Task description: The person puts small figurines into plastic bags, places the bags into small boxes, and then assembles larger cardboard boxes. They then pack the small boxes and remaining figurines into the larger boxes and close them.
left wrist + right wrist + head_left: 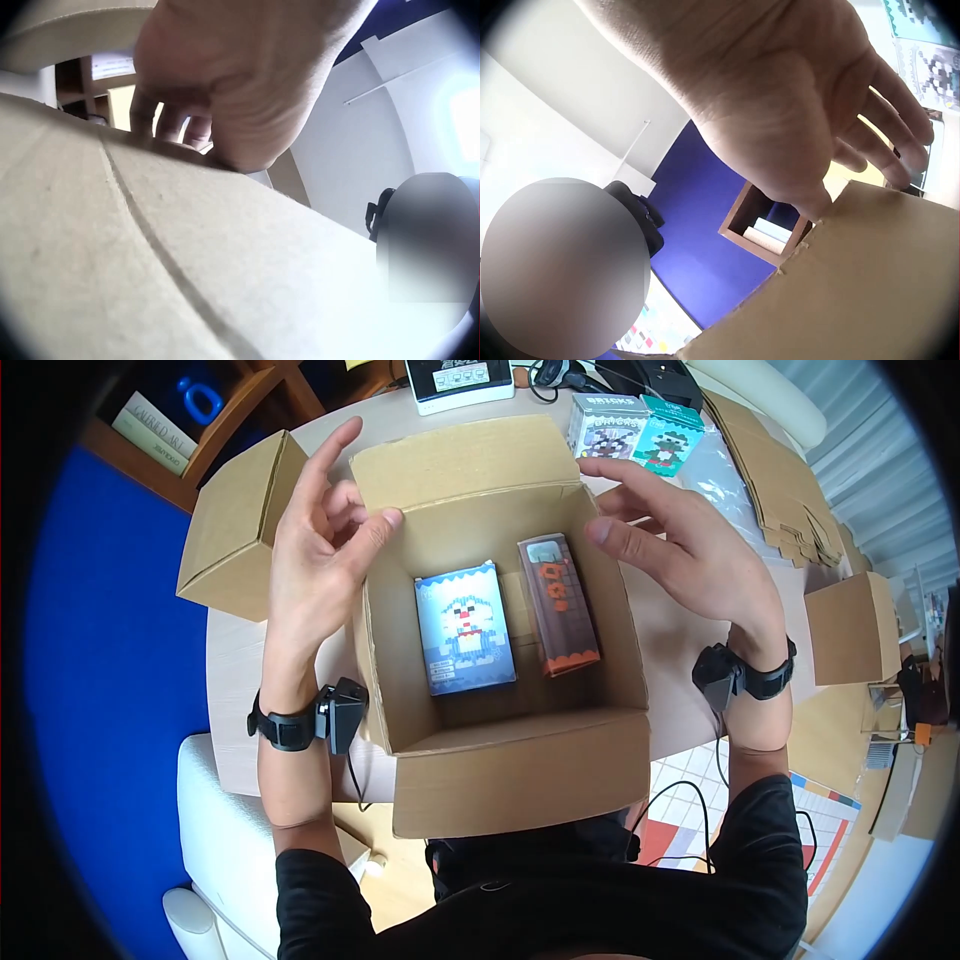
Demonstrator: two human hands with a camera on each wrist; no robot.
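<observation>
An open cardboard box [520, 775] stands before me, its near and far flaps folded outward. Inside lie a blue toy-brick box [466, 628] with a white figure printed on it, and to its right a brown and orange box [560, 605], set apart from the blue one. My left hand [325, 550] is at the carton's far left corner, thumb at the rim, other fingers extended outside. Across from it, my right hand [690, 545] is by the far right corner with fingers loosely spread and thumb near the rim. Neither hand touches the two small boxes.
A closed carton [235, 525] stands on the table at left. Two toy-brick boxes, one white [606, 428] and one green [670, 435], stand at the back right, near flattened cardboard [765, 475]. Another carton [852, 630] is at far right. A white-framed device [460, 382] is behind.
</observation>
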